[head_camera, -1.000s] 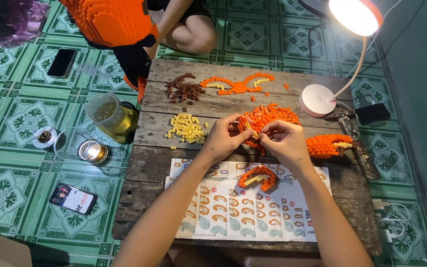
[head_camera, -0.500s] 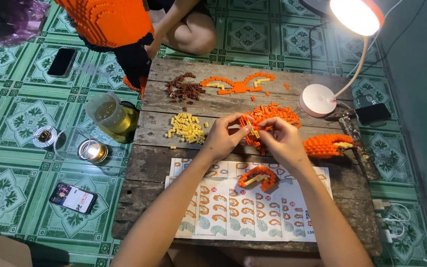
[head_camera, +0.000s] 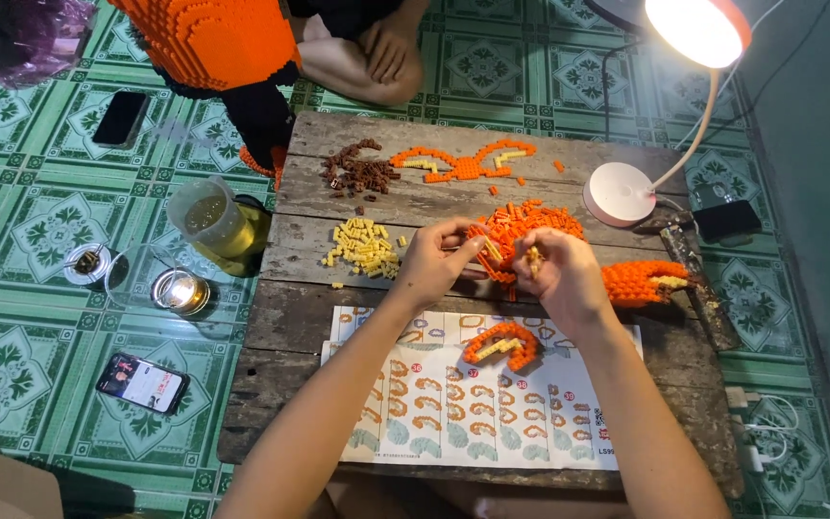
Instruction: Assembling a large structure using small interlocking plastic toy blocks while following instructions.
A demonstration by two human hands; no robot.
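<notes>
My left hand and my right hand meet over a low wooden table and pinch a small orange and yellow brick assembly between their fingertips. Right behind them lies a pile of loose orange bricks. A curved orange and yellow built piece rests on the printed instruction sheet below my hands. Another built orange segment lies to the right of my right hand. Yellow bricks are heaped to the left of my left hand.
Brown bricks and a flat orange shape lie at the table's far edge. A lit desk lamp stands at right. A person sits beyond with a large orange brick model. On the floor: jug, phones.
My hands have stayed over the orange pile, fingers shifting slightly on the small assembly. The person beyond has shifted position with the large orange model.
</notes>
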